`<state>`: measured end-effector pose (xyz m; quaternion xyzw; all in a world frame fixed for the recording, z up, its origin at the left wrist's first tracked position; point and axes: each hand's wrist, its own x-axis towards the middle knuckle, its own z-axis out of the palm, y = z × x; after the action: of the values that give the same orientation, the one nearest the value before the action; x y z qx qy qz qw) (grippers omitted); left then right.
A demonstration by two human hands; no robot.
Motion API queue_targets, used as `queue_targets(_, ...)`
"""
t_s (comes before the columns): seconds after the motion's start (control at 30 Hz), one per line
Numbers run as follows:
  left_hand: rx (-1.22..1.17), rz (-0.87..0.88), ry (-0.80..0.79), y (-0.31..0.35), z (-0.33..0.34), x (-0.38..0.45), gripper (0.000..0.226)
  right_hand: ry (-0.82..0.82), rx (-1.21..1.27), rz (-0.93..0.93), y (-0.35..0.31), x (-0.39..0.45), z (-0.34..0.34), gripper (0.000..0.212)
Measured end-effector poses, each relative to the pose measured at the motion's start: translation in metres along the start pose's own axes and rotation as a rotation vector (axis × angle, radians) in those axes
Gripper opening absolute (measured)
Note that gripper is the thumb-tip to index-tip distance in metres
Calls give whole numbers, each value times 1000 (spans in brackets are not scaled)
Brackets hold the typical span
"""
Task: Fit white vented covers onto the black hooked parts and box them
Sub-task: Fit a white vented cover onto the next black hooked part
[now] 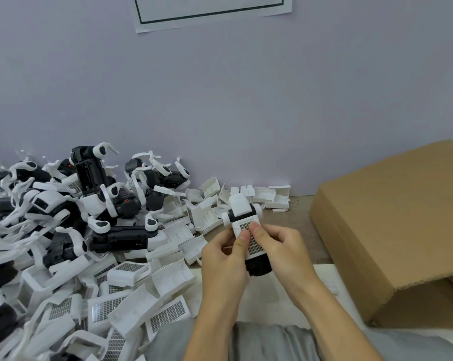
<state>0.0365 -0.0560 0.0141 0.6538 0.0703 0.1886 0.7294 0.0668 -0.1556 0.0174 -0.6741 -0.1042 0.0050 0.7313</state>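
Both hands, left hand (224, 252) and right hand (280, 247), clamp their fingers on a white vented cover (249, 237), thumbs pressing it onto a black hooked part (258, 265) just left of the cardboard box (392, 230) awaiting it.

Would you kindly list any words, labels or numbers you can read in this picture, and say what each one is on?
None can be read.
Sheet of paper on the wall: only a dark rectangular border, no writing visible.
Black hooked part in the pile: small pale marks, too small and blurred to read.
Cardboard box: no print visible.
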Motion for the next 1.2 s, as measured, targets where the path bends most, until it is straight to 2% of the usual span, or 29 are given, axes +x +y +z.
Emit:
queue_targets(0.13,-138,-86,30,-3,0,3,19,-110,18,4,-1,0,-5,24)
queue_targets(0.23,-163,-139,-9,-5,0,5,22,-48,-3,6,2,2,-4,22)
queue_targets(0.37,-10,-135,-113,-7,-1,4,23,29,-23,20,3,3,-5,20)
queue_targets(0.5,74,-90,-14,-7,-5,5,20,18,-86,-33,1,3,2,20)
queue_targets(0.63,-49,-143,33,-4,-4,5,15,106,-51,-25,-1,2,6,13)
queue_targets(0.73,-176,-139,82,-2,-3,5,15,156,-247,-188,-3,0,7,13)
queue_targets(0.8,-236,-118,121,1,-4,5,23,60,-418,-298,-5,-1,7,20)
queue_targets(0.87,-287,-135,160,3,-3,6,40,-53,-508,-290,-4,-2,8,42)
queue_targets(0.93,-260,-149,159,1,-2,8,46,-56,-564,-265,-1,-2,11,56)
queue_targets(0.97,-223,-142,143,1,-2,8,46,-20,-558,-273,-1,-2,12,54)
queue_targets(1.07,-135,-37,143,6,1,3,43,132,-296,-224,-4,0,9,33)
queue_targets(1.13,-83,76,233,10,-4,3,32,233,-41,-44,-7,4,-3,22)
queue_targets(1.2,-64,134,327,14,-10,6,17,236,211,166,-12,6,-20,27)
